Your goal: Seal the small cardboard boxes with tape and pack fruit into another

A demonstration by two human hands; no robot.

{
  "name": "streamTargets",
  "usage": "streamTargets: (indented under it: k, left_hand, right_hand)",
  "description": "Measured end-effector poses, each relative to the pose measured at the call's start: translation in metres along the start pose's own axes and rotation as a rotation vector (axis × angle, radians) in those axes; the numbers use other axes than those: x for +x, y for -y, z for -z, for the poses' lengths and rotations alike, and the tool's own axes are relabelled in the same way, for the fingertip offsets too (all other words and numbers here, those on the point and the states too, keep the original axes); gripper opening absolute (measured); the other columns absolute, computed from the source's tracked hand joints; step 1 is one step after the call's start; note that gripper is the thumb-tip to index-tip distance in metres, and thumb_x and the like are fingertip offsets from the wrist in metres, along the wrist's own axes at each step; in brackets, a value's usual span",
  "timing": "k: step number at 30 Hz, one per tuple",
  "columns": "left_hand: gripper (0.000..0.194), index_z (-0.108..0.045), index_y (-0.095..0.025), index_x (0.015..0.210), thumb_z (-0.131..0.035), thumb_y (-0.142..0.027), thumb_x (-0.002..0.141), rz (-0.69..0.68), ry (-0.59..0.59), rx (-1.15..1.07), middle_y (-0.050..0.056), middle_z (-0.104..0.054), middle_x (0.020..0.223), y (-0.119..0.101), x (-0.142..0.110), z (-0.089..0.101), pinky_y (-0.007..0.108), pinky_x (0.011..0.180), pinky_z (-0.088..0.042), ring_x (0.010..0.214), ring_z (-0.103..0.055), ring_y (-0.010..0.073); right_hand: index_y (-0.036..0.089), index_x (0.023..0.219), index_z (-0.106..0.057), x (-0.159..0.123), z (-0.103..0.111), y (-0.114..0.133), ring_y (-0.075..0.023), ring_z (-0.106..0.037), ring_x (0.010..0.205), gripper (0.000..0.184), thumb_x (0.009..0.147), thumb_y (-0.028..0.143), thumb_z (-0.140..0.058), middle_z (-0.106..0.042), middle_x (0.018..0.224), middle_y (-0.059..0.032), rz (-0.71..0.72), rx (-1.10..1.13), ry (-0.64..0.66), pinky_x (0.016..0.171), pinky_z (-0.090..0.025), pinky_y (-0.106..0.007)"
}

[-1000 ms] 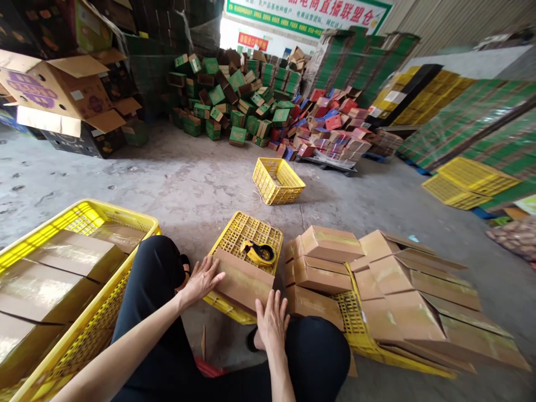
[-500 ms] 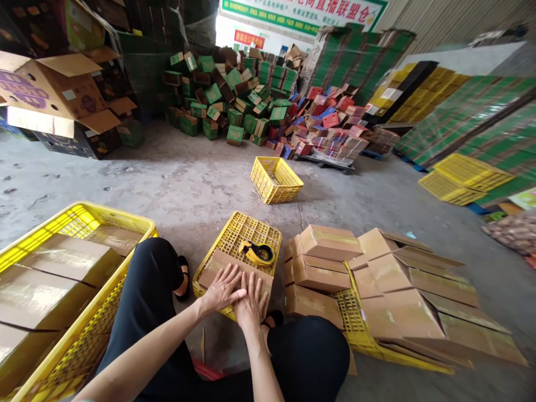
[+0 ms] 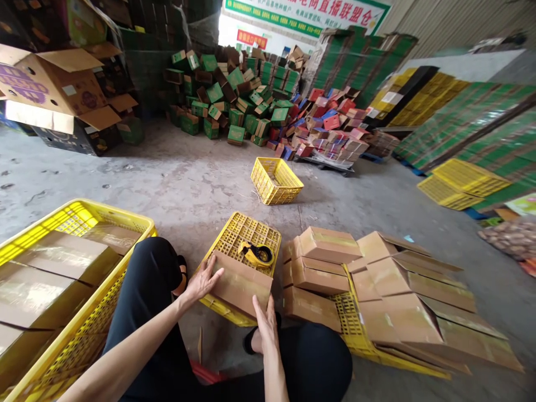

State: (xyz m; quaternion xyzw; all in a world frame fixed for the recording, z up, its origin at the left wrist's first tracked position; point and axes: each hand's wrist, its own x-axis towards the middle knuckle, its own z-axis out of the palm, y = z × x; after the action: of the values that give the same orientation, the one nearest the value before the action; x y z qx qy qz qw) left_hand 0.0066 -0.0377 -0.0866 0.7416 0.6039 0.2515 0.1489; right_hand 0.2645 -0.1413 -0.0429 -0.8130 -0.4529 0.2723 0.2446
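Observation:
A brown cardboard box (image 3: 240, 282) lies on an upturned yellow plastic crate (image 3: 226, 237) between my knees. My left hand (image 3: 203, 281) grips the box's left end, thumb over the top. At the opposite end my right hand (image 3: 266, 318) presses against the side, its thumb near the top edge. The box is held between both hands. Just behind it, on the crate's far part, rests a yellow and black tape dispenser (image 3: 257, 254), touched by neither hand. My right fingers are partly hidden behind the box corner.
On my left stands a large yellow crate (image 3: 153, 226) with taped boxes (image 3: 62, 257). Stacked boxes (image 3: 329, 244) and box pieces (image 3: 402, 312) lean around another yellow crate (image 3: 350, 315) at right. Ahead sits a small yellow basket (image 3: 276, 192); green boxes (image 3: 237, 134) are heaped beyond.
Both hands have slid apart from the middle of the box's top, the left to its left end and the right to its right end. The tape dispenser stays in place.

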Motion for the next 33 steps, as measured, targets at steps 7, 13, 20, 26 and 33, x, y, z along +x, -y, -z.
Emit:
streamTargets:
  k: [7, 13, 20, 26, 33]
  left_hand:
    - [0.092, -0.031, -0.014, 0.166, -0.033, -0.078, 0.099, 0.319, 0.308, -0.568, 0.013, -0.032, 0.170, -0.007, -0.006, 0.017, 0.039, 0.130, -0.020, 0.159, -0.027, 0.0297]
    - [0.104, -0.032, -0.005, 0.164, -0.021, -0.084, 0.096, 0.395, 0.452, -0.752, 0.016, -0.022, 0.172, -0.030, -0.006, 0.006, 0.043, 0.133, -0.010, 0.162, -0.015, 0.0296]
    - [0.077, -0.034, -0.026, 0.165, -0.020, -0.072, 0.105, -0.176, 0.398, -0.693, 0.005, -0.017, 0.175, -0.075, -0.002, 0.090, 0.055, 0.131, -0.017, 0.161, -0.012, 0.0318]
    - [0.082, -0.014, -0.025, 0.170, -0.029, -0.071, 0.104, -0.525, 0.241, -0.479, 0.008, -0.015, 0.175, -0.090, -0.009, 0.124, 0.053, 0.129, -0.025, 0.161, -0.012, 0.0325]
    - [0.074, -0.013, -0.027, 0.170, -0.032, -0.062, 0.107, -0.519, 0.176, -0.379, 0.009, -0.018, 0.175, -0.038, 0.001, 0.133, 0.049, 0.128, -0.029, 0.160, -0.020, 0.0297]
  right_hand:
    - [0.013, 0.167, -0.025, -0.032, 0.039, 0.054, -0.0372, -0.049, 0.146, 0.100, 0.093, 0.074, -0.052, -0.041, 0.165, -0.0182, 0.131, 0.029, -0.094, 0.117, -0.044, -0.049]
    - [0.018, 0.170, -0.009, -0.061, 0.046, 0.092, -0.0375, -0.028, 0.158, 0.092, 0.101, 0.068, -0.046, -0.022, 0.173, -0.0157, 0.514, -0.167, -0.229, 0.125, -0.034, -0.057]
    - [0.022, 0.169, -0.010, -0.060, 0.038, 0.102, -0.0340, -0.024, 0.159, 0.074, 0.109, 0.058, -0.030, -0.018, 0.174, -0.0109, 0.563, -0.189, -0.113, 0.124, -0.037, -0.058]
    - [0.026, 0.163, -0.036, -0.050, 0.046, 0.132, -0.0237, -0.041, 0.153, 0.053, 0.113, 0.039, -0.025, -0.044, 0.165, -0.0054, 0.742, -0.092, 0.088, 0.123, -0.043, -0.047]
    - [0.017, 0.162, -0.036, -0.022, 0.049, 0.165, -0.0237, -0.036, 0.155, 0.053, 0.111, 0.026, -0.032, -0.042, 0.165, -0.0078, 1.073, -0.287, 0.251, 0.128, -0.035, -0.050]
